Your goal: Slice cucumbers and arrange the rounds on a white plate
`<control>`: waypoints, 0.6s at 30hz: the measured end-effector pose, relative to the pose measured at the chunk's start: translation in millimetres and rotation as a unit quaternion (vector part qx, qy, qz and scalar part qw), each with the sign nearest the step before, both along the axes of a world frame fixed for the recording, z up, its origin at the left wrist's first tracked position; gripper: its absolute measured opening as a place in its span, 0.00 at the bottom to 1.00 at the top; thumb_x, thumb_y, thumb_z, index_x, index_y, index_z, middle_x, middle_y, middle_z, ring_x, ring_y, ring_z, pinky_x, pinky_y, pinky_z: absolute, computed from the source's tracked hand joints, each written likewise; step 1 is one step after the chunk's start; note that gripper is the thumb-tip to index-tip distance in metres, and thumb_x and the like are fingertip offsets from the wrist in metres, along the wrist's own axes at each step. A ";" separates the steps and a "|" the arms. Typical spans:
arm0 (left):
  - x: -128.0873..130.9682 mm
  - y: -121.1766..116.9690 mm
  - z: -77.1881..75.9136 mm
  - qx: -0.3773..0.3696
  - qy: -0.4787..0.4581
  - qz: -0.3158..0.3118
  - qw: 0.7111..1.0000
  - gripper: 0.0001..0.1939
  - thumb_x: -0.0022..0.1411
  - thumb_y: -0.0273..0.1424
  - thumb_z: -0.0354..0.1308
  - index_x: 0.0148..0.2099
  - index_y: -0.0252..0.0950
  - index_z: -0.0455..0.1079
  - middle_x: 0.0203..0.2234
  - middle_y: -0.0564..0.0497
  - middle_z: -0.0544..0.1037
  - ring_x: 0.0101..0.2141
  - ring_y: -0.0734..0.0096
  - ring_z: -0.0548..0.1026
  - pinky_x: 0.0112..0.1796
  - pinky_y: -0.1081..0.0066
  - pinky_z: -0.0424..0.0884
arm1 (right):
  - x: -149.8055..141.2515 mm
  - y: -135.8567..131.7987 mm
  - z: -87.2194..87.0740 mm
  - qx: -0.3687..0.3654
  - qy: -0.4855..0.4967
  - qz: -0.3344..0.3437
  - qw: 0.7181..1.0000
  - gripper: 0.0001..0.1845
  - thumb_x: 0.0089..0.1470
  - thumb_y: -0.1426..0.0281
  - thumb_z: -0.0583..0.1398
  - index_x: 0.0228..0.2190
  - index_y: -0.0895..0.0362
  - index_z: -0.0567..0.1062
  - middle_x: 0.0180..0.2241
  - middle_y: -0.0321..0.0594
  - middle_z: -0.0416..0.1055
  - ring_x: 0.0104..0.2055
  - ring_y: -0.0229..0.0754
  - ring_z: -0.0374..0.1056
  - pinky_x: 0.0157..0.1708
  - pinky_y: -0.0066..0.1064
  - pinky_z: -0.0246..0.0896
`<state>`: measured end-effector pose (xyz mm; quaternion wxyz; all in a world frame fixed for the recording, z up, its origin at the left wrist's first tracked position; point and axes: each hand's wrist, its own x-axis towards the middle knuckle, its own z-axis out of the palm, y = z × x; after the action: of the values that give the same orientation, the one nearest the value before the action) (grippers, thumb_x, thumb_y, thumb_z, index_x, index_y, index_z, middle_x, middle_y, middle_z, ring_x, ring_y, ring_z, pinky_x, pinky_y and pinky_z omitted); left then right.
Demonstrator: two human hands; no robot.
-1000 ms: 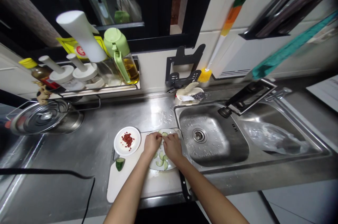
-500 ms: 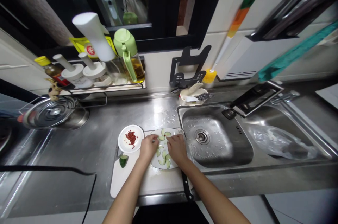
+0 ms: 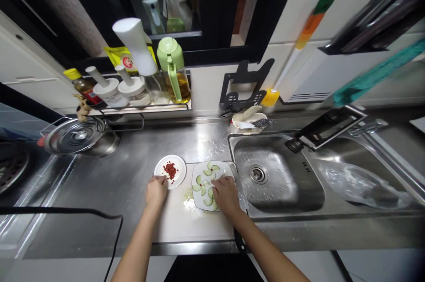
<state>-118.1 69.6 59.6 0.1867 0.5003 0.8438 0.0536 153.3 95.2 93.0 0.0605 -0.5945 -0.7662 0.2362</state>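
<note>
My left hand (image 3: 156,190) is at the lower left rim of a small white plate (image 3: 181,179) holding small red dried pieces (image 3: 170,170). Its fingers are curled together; what lies between them is hidden. My right hand (image 3: 226,194) reaches over the right part of a squarish white plate (image 3: 196,203), its fingers bent and closed, with fingertips near the plate's middle. Thin cucumber slices (image 3: 198,180) lie there in curved pinwheel groups, with red dots at some centres. Both plates rest on a white cutting board (image 3: 186,229). I cannot see the cucumber chunk.
Along the board's right side lies a knife with a black handle (image 3: 239,243). To the right is a steel sink (image 3: 279,184) with a plastic bag (image 3: 361,184) beyond. A lidded pot (image 3: 99,140) stands at left, below a shelf with an oil bottle (image 3: 174,74).
My left hand has moved left from the squarish plate to the small plate. My right hand stays over the slices. The cucumber chunk at the left is now out of sight, and the view has shifted slightly.
</note>
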 end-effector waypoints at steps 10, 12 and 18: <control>-1.9 1.5 -2.0 0.000 0.018 -0.066 0.998 0.15 0.60 0.31 0.49 0.41 0.40 0.77 0.37 0.47 0.78 0.38 0.68 0.74 0.40 0.73 0.66 | 6.3 -8.6 8.2 0.002 -0.006 0.002 1.000 0.13 0.56 0.72 0.55 0.41 0.53 0.77 0.41 0.41 0.72 0.49 0.49 0.57 0.47 0.36 0.51; -2.9 1.3 -2.2 0.007 0.014 -0.066 0.998 0.15 0.59 0.30 0.49 0.41 0.39 0.77 0.37 0.47 0.78 0.38 0.68 0.74 0.42 0.73 0.66 | 8.2 -9.8 7.5 0.001 -0.006 0.000 1.000 0.13 0.56 0.72 0.55 0.40 0.53 0.77 0.41 0.41 0.72 0.50 0.49 0.57 0.47 0.36 0.51; -3.4 -3.8 1.9 0.034 -0.016 -0.025 0.999 0.14 0.57 0.31 0.51 0.39 0.37 0.77 0.38 0.47 0.79 0.39 0.67 0.75 0.43 0.73 0.66 | 20.3 -12.3 5.7 -0.007 -0.010 -0.017 1.000 0.15 0.58 0.70 0.52 0.41 0.52 0.77 0.42 0.41 0.72 0.51 0.48 0.57 0.46 0.36 0.52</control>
<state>-121.5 65.8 61.5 0.1848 0.5262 0.8256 0.0854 173.6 82.9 98.7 0.0528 -0.6104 -0.7548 0.2343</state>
